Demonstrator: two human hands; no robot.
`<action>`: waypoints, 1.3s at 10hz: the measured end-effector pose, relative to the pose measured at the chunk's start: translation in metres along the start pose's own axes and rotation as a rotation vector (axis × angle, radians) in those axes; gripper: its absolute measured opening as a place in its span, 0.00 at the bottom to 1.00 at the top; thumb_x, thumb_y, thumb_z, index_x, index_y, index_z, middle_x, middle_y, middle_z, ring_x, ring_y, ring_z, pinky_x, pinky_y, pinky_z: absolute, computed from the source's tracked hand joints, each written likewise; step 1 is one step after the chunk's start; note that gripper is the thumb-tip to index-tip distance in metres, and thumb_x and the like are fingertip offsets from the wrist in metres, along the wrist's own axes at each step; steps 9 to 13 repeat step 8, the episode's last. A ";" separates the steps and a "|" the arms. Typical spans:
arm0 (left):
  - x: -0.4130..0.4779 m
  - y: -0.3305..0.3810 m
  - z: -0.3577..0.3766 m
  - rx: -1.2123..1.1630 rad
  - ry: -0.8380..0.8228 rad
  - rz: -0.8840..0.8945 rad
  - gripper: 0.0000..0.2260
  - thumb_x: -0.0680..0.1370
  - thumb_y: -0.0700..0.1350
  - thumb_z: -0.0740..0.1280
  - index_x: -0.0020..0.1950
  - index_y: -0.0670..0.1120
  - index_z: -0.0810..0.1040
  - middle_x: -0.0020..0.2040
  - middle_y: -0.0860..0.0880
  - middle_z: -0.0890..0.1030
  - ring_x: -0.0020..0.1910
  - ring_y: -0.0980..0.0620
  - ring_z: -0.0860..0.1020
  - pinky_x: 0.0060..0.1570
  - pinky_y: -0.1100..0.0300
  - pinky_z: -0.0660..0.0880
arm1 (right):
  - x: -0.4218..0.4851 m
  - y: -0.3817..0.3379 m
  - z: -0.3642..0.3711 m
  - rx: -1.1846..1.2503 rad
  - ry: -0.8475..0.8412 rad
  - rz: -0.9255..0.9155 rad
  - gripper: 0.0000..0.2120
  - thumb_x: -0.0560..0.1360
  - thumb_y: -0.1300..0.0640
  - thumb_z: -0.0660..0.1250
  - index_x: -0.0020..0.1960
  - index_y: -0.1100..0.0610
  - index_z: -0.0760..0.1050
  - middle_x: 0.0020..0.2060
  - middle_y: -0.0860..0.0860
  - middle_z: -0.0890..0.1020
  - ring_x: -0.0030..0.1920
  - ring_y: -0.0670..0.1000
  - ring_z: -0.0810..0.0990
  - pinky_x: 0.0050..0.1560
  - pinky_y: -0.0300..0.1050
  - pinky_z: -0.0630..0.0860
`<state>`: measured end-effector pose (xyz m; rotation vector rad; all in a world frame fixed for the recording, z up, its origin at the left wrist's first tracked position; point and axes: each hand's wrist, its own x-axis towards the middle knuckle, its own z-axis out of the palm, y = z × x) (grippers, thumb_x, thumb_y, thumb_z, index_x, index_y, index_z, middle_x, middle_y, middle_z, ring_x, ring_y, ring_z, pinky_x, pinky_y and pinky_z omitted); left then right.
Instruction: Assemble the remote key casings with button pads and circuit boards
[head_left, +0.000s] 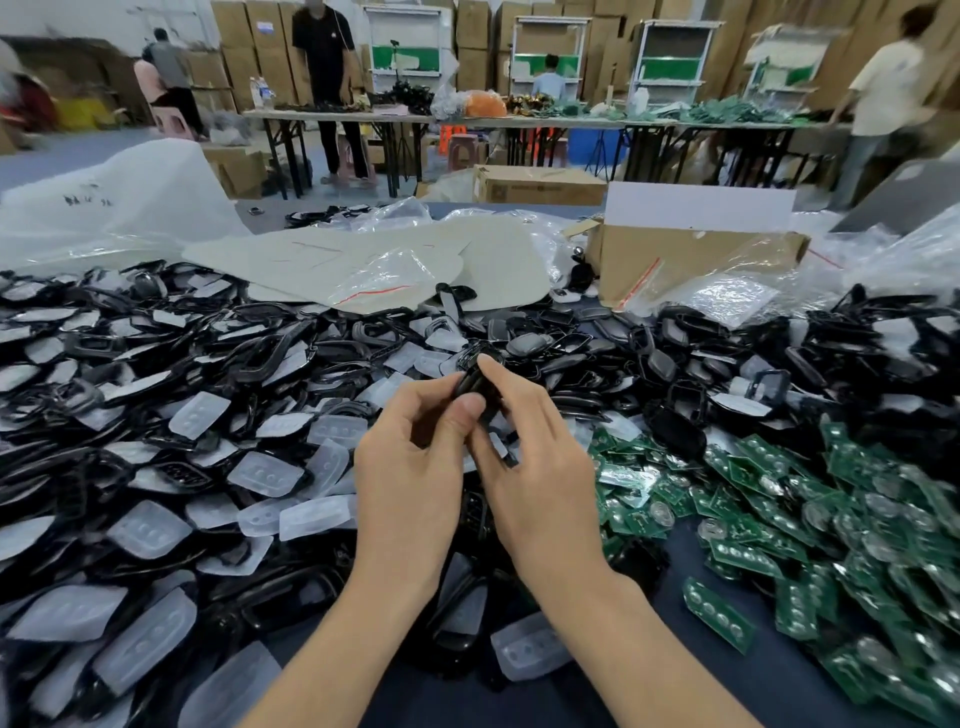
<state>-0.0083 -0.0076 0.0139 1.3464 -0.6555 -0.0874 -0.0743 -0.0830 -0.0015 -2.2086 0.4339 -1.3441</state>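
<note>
Both forearms enter from the near edge and converge at the centre of the view, with the hands raised above the parts heap. The left hand (410, 467) is palm-inward, its fingers curled; the thumb and forefinger pinch the near left side of one black casing (475, 383). The right hand (540, 467) grips the same casing from the right: its forefinger is extended along the far upper edge, and the remaining fingers are curled beneath, where a small pale part shows between them; what that part is cannot be told. The casing is held clear of the heap, tilted, between the fingertips of both hands, at mid-scene. The table (660, 613) is dark blue. To the left and far side lie loose casings (270, 358) mixed with translucent pads (200, 413), heaped and overlapping. To the right lies a heap of green boards (769, 514), several bearing round metal domes. At the far right stands an open cardboard box (649, 260), with a clear bag (395, 275) resting on pale sheets to its left. Further tables and standing persons occupy the far background, which is blurred.
</note>
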 end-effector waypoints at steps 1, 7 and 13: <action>-0.005 0.015 0.008 -0.051 -0.016 0.008 0.05 0.78 0.45 0.71 0.50 0.56 0.82 0.47 0.57 0.85 0.49 0.58 0.83 0.48 0.66 0.77 | 0.002 -0.008 -0.016 -0.016 -0.002 -0.009 0.21 0.80 0.57 0.66 0.73 0.52 0.71 0.65 0.46 0.77 0.65 0.47 0.77 0.61 0.34 0.73; -0.259 0.182 0.299 -0.091 -1.070 -0.116 0.05 0.78 0.44 0.68 0.43 0.48 0.83 0.40 0.52 0.84 0.40 0.58 0.81 0.46 0.64 0.75 | -0.121 -0.033 -0.373 0.199 1.170 0.600 0.17 0.82 0.69 0.61 0.66 0.54 0.68 0.53 0.52 0.77 0.43 0.34 0.80 0.45 0.25 0.74; -0.310 0.196 0.326 0.010 -1.248 -0.063 0.08 0.78 0.44 0.67 0.47 0.43 0.86 0.46 0.46 0.86 0.49 0.50 0.82 0.50 0.58 0.77 | -0.147 -0.060 -0.410 0.115 1.275 0.626 0.13 0.83 0.67 0.58 0.61 0.52 0.66 0.48 0.50 0.73 0.34 0.25 0.74 0.40 0.22 0.72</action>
